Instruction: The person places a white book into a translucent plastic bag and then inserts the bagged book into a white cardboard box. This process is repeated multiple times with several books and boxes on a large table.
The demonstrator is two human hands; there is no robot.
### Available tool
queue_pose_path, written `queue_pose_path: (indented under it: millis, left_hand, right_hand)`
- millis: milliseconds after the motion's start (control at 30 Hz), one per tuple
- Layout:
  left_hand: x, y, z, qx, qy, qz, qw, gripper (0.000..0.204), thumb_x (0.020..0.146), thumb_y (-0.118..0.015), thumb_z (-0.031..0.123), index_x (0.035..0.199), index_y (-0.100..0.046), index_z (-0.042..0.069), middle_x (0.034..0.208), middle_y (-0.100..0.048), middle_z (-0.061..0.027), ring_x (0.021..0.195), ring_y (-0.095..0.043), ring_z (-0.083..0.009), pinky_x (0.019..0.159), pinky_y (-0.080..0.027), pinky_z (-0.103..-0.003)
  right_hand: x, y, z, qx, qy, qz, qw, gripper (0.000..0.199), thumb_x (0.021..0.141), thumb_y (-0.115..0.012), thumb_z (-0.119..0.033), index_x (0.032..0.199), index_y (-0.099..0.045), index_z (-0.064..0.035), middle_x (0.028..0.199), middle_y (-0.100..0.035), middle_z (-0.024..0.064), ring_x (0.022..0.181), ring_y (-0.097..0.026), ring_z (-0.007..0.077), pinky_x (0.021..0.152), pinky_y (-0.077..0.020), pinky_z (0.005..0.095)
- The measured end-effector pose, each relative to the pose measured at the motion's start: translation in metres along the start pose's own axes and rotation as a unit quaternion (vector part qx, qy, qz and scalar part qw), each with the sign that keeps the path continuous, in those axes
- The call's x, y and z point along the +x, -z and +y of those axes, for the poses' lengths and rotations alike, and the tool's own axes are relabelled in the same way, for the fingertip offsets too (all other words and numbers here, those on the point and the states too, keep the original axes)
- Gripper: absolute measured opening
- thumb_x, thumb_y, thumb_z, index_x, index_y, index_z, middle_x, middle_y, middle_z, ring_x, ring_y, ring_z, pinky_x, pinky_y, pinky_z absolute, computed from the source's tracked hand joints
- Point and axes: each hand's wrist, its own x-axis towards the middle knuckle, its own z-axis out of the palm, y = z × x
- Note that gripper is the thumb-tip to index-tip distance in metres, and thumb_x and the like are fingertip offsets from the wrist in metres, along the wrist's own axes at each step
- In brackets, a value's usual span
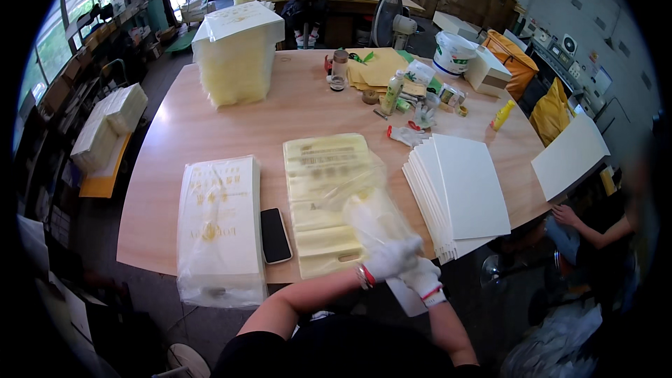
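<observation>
Both my hands wear white gloves and meet at the table's front edge. My left hand (393, 257) is closed on the lower end of a clear plastic bag (374, 213), its fingers partly blurred. Just beside it, my right hand (423, 281) is closed on a white board (406, 299) that hangs over the edge, tilted. The bag lies bunched across a stack of yellowish printed bags (325, 196) with cut-out handles. To the right, a fanned stack of white boards (472, 189) lies on the table.
At left lies a stack of bagged white boards (218, 227) with gold print, beside a black phone (276, 236). A tall stack (238, 56) stands far left. Bottles, a white bucket (453, 54) and a glove (407, 136) sit far right. A person (595, 231) sits at right, near another board (570, 157).
</observation>
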Motion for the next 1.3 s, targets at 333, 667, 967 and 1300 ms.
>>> queue_pose_path:
  millis: [333,667,967,1300]
  left_hand:
    - [-0.070,-0.007,-0.098,0.356,-0.037,0.113,0.927,0.041,0.075,-0.061,0.013,0.113,-0.047,0.006,0.099,-0.055,-0.0154,0.090,-0.054,-0.0315,0.079,-0.044,-0.041]
    - [-0.122,0.050,-0.067,0.297,0.415,0.188,0.839,0.044,0.087,-0.044,0.022,0.126,-0.031,0.006,0.120,-0.041,-0.0238,0.070,-0.060,-0.0394,0.050,-0.044,-0.051]
    - [-0.218,0.024,0.019,0.242,0.448,0.034,0.860,0.039,0.073,-0.061,0.019,0.107,-0.046,0.007,0.112,-0.045,-0.0205,0.076,-0.060,-0.0372,0.055,-0.046,-0.048]
    - [-0.162,0.023,-0.091,0.417,0.104,0.144,0.891,0.021,0.069,-0.065,0.019,0.082,-0.053,0.008,0.093,-0.055,-0.0113,0.089,-0.053,-0.0316,0.077,-0.042,-0.045]
  right_hand:
    - [0.098,-0.028,-0.011,0.243,-0.110,0.245,0.932,0.048,0.079,-0.051,-0.016,0.125,-0.037,-0.0134,0.110,-0.054,0.0210,0.094,-0.057,0.0374,0.076,-0.0451,0.0474]
    - [0.084,-0.048,0.024,0.240,0.045,0.092,0.965,0.086,0.074,-0.044,-0.007,0.141,0.010,-0.0146,0.093,-0.058,0.0292,0.080,-0.058,0.0426,0.070,-0.0437,0.0505]
    - [-0.064,-0.044,0.006,0.282,-0.001,-0.017,0.959,0.075,0.086,-0.047,-0.025,0.141,0.000,-0.0058,0.097,-0.057,0.0275,0.078,-0.057,0.0424,0.069,-0.0433,0.0514]
    - [-0.013,-0.077,0.004,0.310,-0.062,0.041,0.948,0.099,0.067,-0.071,-0.040,0.139,-0.013,-0.0052,0.125,-0.043,0.0271,0.111,-0.047,0.0399,0.091,-0.0395,0.0435]
